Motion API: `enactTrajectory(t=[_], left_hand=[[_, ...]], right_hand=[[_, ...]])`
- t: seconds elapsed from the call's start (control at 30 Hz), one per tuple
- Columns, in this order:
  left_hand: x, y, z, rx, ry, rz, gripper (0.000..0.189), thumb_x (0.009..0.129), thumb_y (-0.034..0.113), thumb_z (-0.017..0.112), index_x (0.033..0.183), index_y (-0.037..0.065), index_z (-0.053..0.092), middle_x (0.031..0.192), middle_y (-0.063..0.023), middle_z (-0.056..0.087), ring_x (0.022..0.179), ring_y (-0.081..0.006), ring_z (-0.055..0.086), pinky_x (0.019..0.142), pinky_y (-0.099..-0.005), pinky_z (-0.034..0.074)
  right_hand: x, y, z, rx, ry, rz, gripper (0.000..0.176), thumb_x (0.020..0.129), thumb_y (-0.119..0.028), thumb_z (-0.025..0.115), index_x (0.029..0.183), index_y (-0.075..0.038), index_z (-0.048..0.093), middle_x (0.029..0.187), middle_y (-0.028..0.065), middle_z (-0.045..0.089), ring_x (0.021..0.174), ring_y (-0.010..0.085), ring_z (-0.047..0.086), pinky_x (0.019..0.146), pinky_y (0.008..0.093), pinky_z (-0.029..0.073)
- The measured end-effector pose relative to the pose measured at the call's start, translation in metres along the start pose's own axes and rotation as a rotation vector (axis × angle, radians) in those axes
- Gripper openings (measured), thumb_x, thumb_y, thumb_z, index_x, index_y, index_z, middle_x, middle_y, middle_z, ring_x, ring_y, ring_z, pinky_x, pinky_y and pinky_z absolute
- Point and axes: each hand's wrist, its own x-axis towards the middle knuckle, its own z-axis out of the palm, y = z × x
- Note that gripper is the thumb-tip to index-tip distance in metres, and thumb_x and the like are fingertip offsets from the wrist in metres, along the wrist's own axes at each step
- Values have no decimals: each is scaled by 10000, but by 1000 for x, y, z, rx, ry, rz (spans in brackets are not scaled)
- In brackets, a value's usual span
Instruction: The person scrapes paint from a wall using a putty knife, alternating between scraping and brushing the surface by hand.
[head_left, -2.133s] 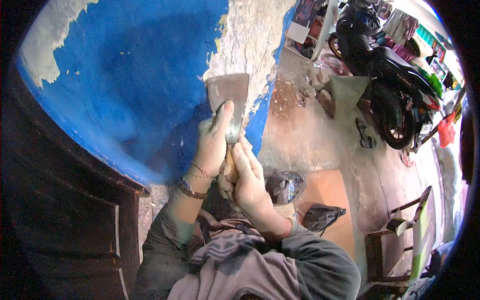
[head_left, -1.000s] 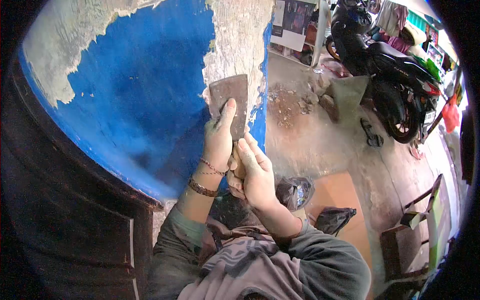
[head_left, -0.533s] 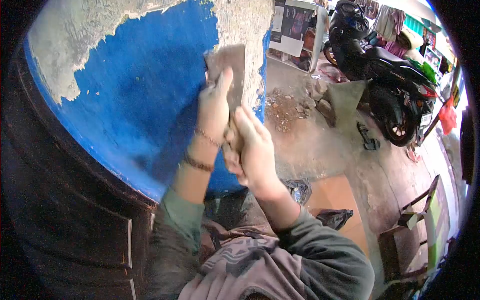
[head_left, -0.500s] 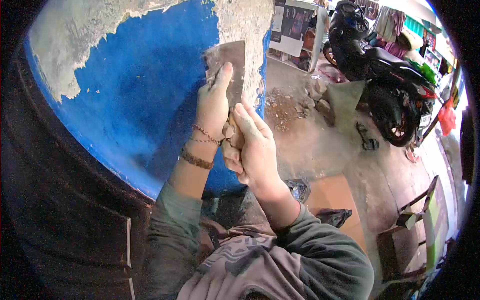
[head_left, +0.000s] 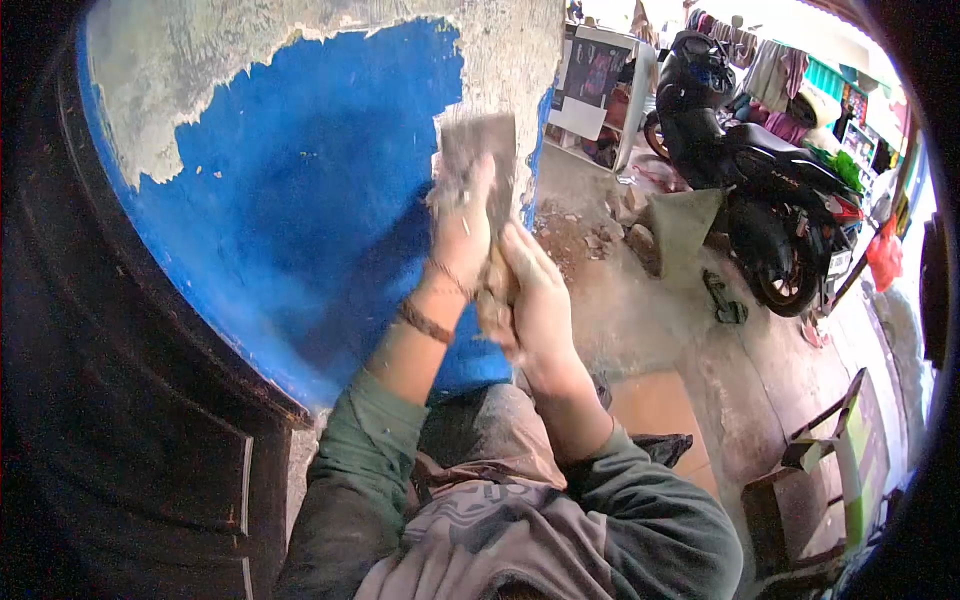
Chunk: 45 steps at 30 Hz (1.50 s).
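Scraper [head_left: 478, 148] lay flat against the blue painted wall [head_left: 300, 200]. Left hand [head_left: 460, 235] clasped it at the blade; right hand [head_left: 535, 305] had a closed grip round the handle. Judged stiff and light; best held by the handle.

The person wears a long-sleeved top in faded grey-green, dusty in patches. The left sleeve [head_left: 350, 450] is bunched up on the forearm, and the right sleeve [head_left: 650, 490] ends short of the wrist. The chest panel [head_left: 490, 520] is lighter grey with a darker print. The left wrist carries a thin chain bracelet [head_left: 448, 280] and a braided brown band [head_left: 425, 322]. The left hand [head_left: 462, 235] and right hand [head_left: 540, 300] are bare.
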Motion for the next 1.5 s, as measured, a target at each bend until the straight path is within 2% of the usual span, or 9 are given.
enactTrajectory(t=[0.27,0.43,0.7,0.8,1.0,1.1,1.17,1.4,1.5], left_hand=[[27,22,8,-88,-22,-165,398,939,351,549,1054,-24,619,953,-50,649,862,-151,584,775,-296,473],[-1,3,4,0,19,-80,485,926,316,581,1217,-70,556,1189,-109,599,1090,-163,525,950,-285,411],[30,41,1,-115,-63,-268,455,935,335,556,1186,-45,573,1059,-92,648,929,-145,555,849,-297,446],[15,-25,0,13,104,39,473,933,345,559,1216,-34,560,1128,-108,642,981,-161,572,879,-301,449],[42,58,4,-156,-48,-287,403,923,340,574,1029,-42,648,1019,-86,658,866,-146,580,743,-323,491],[33,46,4,-59,2,-304,437,911,396,581,1046,-17,631,999,-86,643,831,-155,602,730,-289,491],[21,22,6,-49,27,12,376,921,316,573,1080,-18,639,1071,-105,646,880,-162,588,796,-314,479],[66,53,6,-23,-33,-260,462,913,396,569,925,-56,663,856,-51,654,776,-133,528,713,-311,461],[41,18,9,91,82,-20,441,916,370,570,1115,-19,626,1087,-119,632,1023,-152,550,868,-291,436]], right_hand=[[14,-18,7,-40,26,28,192,998,-268,421,1089,-121,504,662,-10,488,354,66,332,296,203,215],[-6,-6,5,-56,66,21,230,998,-272,418,1153,-126,507,660,-12,491,363,61,338,298,202,215],[15,-21,23,-55,-2,-38,184,992,-291,431,1048,-134,508,662,-9,479,374,67,357,293,201,216],[-5,-4,16,-100,129,16,183,995,-298,420,1001,-140,514,648,-15,470,362,69,351,286,211,219],[16,-37,43,-114,11,-84,177,986,-292,443,1028,-142,528,656,-18,475,363,65,345,280,209,216],[11,-29,36,-70,18,-57,194,988,-299,429,1028,-138,530,640,-19,469,358,66,344,276,219,213],[3,-18,26,-89,94,-41,213,987,-303,427,1031,-125,534,644,-13,478,357,67,349,274,223,209],[25,-53,50,-15,-16,-93,204,990,-306,416,953,-127,506,638,-10,472,350,65,335,275,211,202],[12,-32,27,-55,-4,-61,202,989,-296,424,1042,-123,515,661,-11,481,364,59,338,276,203,209]])
